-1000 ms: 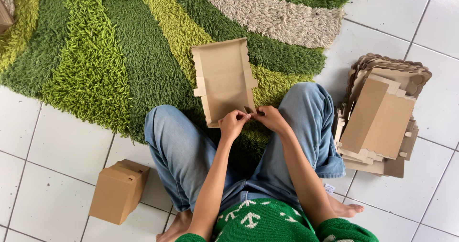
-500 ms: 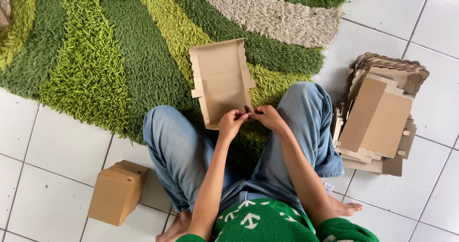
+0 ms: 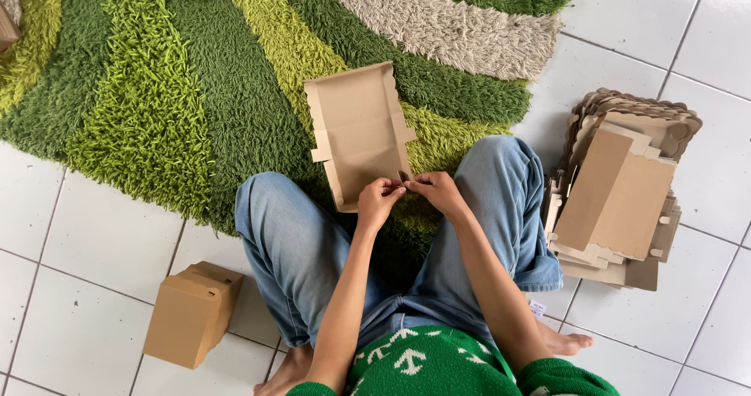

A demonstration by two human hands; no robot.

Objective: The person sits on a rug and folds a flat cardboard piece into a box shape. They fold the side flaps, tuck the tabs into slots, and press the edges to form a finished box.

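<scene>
Both hands, left hand (image 3: 379, 200) and right hand (image 3: 435, 191), pinch the cardboard sheet's (image 3: 358, 130) near corner, apparently a tab; pulling unevenly could tear it toward twelve o'clock.

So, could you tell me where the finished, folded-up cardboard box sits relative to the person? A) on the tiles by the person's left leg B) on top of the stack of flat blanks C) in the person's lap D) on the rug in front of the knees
A: the closed cardboard box stands on the white floor tiles beside the left leg, while the stack of flat blanks lies on the opposite side.
</scene>
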